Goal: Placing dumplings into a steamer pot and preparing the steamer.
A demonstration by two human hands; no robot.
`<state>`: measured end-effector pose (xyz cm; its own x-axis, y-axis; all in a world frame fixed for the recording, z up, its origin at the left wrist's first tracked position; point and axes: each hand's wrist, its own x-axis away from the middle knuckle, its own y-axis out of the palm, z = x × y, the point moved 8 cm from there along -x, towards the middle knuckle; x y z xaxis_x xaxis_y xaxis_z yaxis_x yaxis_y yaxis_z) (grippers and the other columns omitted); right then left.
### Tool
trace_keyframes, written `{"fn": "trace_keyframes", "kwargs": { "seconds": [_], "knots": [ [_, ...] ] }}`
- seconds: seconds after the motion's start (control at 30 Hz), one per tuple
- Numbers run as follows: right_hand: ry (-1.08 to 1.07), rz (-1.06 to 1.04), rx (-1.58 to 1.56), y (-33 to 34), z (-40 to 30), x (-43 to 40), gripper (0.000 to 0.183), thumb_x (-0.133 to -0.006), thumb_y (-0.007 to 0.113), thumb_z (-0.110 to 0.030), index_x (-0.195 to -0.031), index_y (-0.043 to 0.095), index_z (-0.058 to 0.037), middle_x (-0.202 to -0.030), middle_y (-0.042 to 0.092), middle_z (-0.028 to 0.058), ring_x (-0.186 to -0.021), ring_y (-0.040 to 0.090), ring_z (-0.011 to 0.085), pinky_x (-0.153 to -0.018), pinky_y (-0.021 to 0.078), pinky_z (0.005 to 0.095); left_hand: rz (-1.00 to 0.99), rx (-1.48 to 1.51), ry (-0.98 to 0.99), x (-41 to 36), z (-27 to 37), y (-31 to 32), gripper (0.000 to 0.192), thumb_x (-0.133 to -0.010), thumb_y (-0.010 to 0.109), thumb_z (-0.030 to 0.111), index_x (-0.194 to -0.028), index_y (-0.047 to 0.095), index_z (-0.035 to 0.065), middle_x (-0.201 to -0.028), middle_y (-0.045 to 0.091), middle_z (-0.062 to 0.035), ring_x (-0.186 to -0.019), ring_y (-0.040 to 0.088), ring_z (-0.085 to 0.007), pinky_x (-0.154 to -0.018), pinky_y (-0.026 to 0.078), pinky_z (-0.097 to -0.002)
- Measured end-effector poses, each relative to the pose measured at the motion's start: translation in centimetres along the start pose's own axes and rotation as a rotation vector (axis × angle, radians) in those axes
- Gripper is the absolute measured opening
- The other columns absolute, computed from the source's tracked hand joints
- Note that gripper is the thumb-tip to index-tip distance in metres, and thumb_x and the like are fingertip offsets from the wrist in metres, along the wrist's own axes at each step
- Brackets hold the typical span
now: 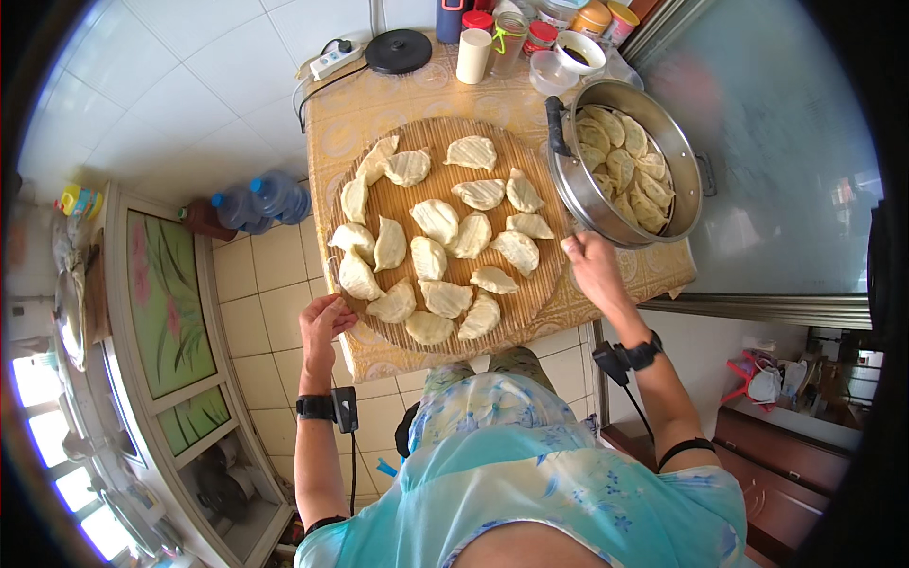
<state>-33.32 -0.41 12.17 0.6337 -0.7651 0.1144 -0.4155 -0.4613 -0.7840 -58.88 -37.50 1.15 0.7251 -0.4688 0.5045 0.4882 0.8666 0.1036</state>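
A round slatted board (461,273) lies on the patterned tablecloth, with many uncooked pleated dumplings (434,220) spread over it. At its lower left rim is my left hand (325,318), thumb and fingers pinching the edge. My right hand (595,270) is at the board's right rim, its fingers curled in; whether they grip the rim is hard to tell. Just above that hand, a steel steamer pot (678,220) with black handles stands at the table's right side. More dumplings (621,167) lie close together inside it.
Jars, a white cup (474,55), a bowl of dark sauce (581,52) and a plastic tub (552,73) crowd the back edge. A round black kettle base (398,51) and a power strip (336,59) are at the back left. A glass panel (753,156) borders the right.
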Motion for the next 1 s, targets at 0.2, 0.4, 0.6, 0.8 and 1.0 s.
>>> {"fn": "trace_keyframes", "kwargs": {
  "seconds": [0.2,0.4,0.6,0.8,1.0],
  "knots": [
    [0.084,0.053,0.281,5.0,4.7,-2.9,0.031,-0.084,0.060,-0.017,-0.105,0.052,0.0041,-0.112,0.053,0.0239,-0.097,0.056,0.0424,-0.083,0.0461,0.0474,0.008,0.019,-0.019,0.0,-0.5,0.1,0.028,-0.089,0.056,0.016,-0.108,0.055,-0.0055,-0.084,0.063,-0.0101,-0.073,0.066,-0.0191,-0.069,0.056,-0.0288],
    [0.162,0.194,0.120,7.2,11.5,-6.0,0.036,-0.079,0.057,-0.008,-0.112,0.055,0.0063,-0.106,0.060,0.0261,-0.102,0.057,0.0361,-0.088,0.0441,0.0420,0.015,0.003,-0.002,-0.4,-0.2,0.0,0.031,-0.088,0.058,0.016,-0.109,0.055,-0.0060,-0.084,0.063,-0.0092,-0.073,0.065,-0.0171,-0.070,0.055,-0.0279],
    [0.419,-0.078,-0.258,7.4,9.4,0.3,0.008,-0.079,0.051,-0.005,-0.073,0.056,-0.0009,-0.065,0.056,0.0053,-0.058,0.052,0.0166,-0.057,0.0423,0.0344,0.109,-0.072,0.083,-3.7,1.9,-3.3,0.040,-0.086,0.063,0.024,-0.114,0.059,-0.0038,-0.091,0.064,-0.0049,-0.076,0.058,-0.0118,-0.074,0.047,-0.0249],
    [0.417,-0.183,-0.275,7.7,8.1,3.3,0.008,-0.079,0.057,-0.005,-0.076,0.056,0.0031,-0.065,0.056,0.0124,-0.063,0.057,0.0257,-0.058,0.0451,0.0377,0.103,-0.116,0.131,-7.7,5.3,-4.2,0.048,-0.086,0.063,0.026,-0.122,0.052,-0.0037,-0.094,0.064,-0.0048,-0.082,0.058,-0.0127,-0.079,0.047,-0.0276],
    [0.042,0.172,0.226,6.2,4.5,-3.9,0.026,-0.080,0.060,-0.009,-0.101,0.053,0.0044,-0.106,0.054,0.0236,-0.095,0.056,0.0412,-0.075,0.0477,0.0481,0.061,-0.136,0.113,-5.8,4.4,-3.9,0.049,-0.088,0.060,0.027,-0.126,0.050,-0.0028,-0.107,0.062,-0.0099,-0.098,0.058,-0.0182,-0.088,0.045,-0.0360]
  ]
}}
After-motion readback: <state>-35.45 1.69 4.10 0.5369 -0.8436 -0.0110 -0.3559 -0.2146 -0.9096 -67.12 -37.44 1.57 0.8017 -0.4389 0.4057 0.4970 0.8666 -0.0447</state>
